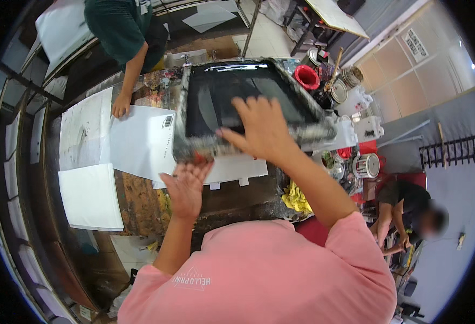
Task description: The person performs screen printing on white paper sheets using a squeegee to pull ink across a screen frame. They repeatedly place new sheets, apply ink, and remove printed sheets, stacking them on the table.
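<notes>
A screen printing frame (181, 127) with dark mesh (221, 89) lies tilted over the table, its wooden rim smeared with ink. My right hand (262, 127) is over its near part, fingers spread and a little blurred; whether it touches the mesh I cannot tell. Below the near left corner, my left hand (186, 189) is palm up with fingers stretched out and fingertips at the rim. A large white sheet (140, 137) with a small barcode runs partly under the frame. At the sheet's far left edge rests a co-worker's hand (121, 105).
White paper stacks (89, 197) lie at the table's left side. To the right stand a red container (306, 77), paint cans (366, 165) and white plastic jugs (368, 128). A yellow cloth (297, 198) sits by the near edge. Another person (405, 208) bends at the far right.
</notes>
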The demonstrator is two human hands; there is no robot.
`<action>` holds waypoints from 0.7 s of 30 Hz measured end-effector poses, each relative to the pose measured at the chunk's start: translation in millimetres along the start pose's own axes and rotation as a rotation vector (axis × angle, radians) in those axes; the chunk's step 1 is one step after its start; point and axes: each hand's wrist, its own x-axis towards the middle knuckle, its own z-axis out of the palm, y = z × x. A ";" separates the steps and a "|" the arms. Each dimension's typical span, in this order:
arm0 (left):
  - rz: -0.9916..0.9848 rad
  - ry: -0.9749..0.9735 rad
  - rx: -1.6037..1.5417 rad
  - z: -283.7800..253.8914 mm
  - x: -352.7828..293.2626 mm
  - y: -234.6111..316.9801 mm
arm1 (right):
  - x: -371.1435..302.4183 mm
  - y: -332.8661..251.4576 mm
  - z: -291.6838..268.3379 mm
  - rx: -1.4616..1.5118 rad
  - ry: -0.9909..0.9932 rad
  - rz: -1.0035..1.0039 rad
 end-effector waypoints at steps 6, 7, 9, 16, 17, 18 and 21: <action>-0.391 0.411 0.185 -90.6 -29.4 -51.5 | -38.0 49.0 130.8 0.147 -0.353 -0.081; -0.414 0.427 0.209 -102.1 -29.6 -58.5 | -33.4 56.3 150.5 0.160 -0.312 -0.075; -0.431 0.489 0.241 -112.3 -29.6 -69.1 | 4.0 73.9 177.5 0.136 -0.306 0.006; -0.422 0.630 0.343 -111.7 -34.9 -72.4 | 133.7 127.9 256.1 0.042 -0.192 0.083; -0.403 0.639 0.343 -109.1 -36.6 -74.0 | 142.3 127.4 260.0 -0.034 -0.272 0.084; -0.388 0.645 0.347 -107.1 -36.0 -75.1 | 140.8 126.3 263.2 -0.074 -0.282 0.078; -0.376 0.636 0.363 -108.3 -35.3 -72.9 | 117.8 114.0 264.4 -0.107 -0.224 0.057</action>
